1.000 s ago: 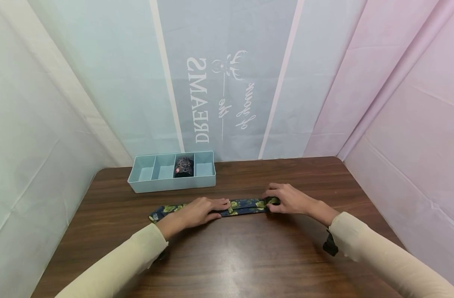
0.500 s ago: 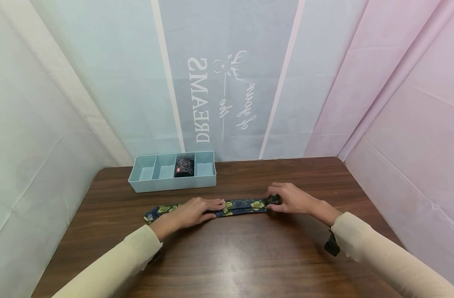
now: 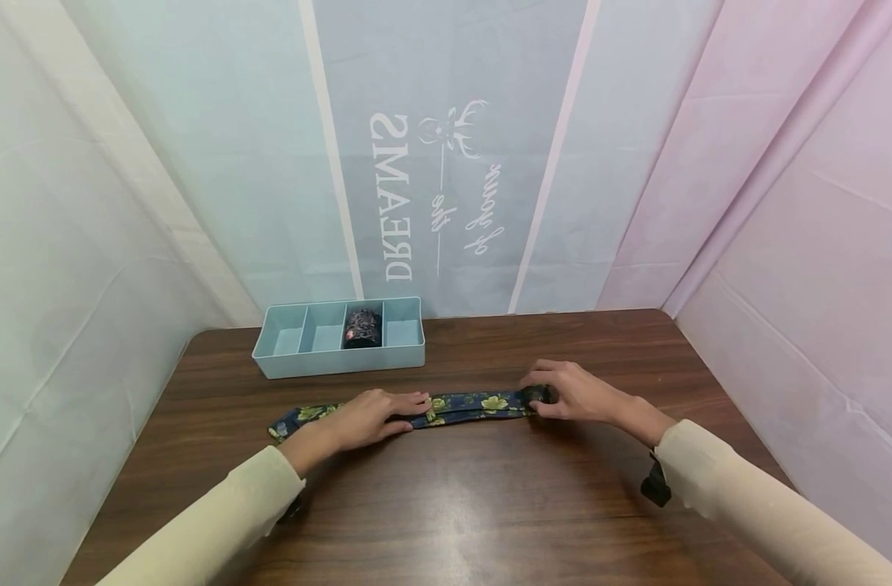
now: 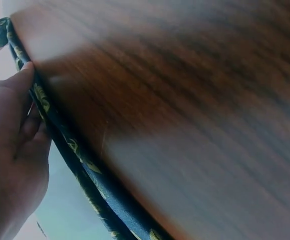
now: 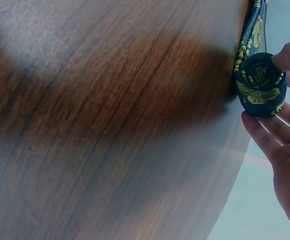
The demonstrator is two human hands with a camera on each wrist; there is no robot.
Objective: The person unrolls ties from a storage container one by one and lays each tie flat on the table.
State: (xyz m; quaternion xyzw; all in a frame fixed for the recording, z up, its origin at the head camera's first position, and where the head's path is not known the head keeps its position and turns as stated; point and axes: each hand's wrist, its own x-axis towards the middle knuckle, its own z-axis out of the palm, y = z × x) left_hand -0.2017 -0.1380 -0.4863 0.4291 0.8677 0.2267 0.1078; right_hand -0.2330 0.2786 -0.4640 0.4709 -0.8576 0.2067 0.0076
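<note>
A dark blue tie with yellow-green flowers (image 3: 493, 403) lies lengthwise across the table, its pointed end at the left. Its right end is wound into a roll (image 5: 259, 87), which my right hand (image 3: 581, 393) grips between thumb and fingers. My left hand (image 3: 361, 422) rests on the flat part of the tie, fingers extended toward the roll. In the left wrist view the left hand (image 4: 15, 145) lies along the strip, and part of the tie is covered by it.
Behind the tie stands a light blue tray (image 3: 343, 362) with several compartments; one holds a dark patterned rolled item (image 3: 362, 328). The wooden table (image 3: 446, 505) meets a fabric backdrop behind and at both sides.
The left hand has slid left along with the flat part of the tie, whose pointed end now lies further left. My right hand, still gripping the roll, has shifted slightly right.
</note>
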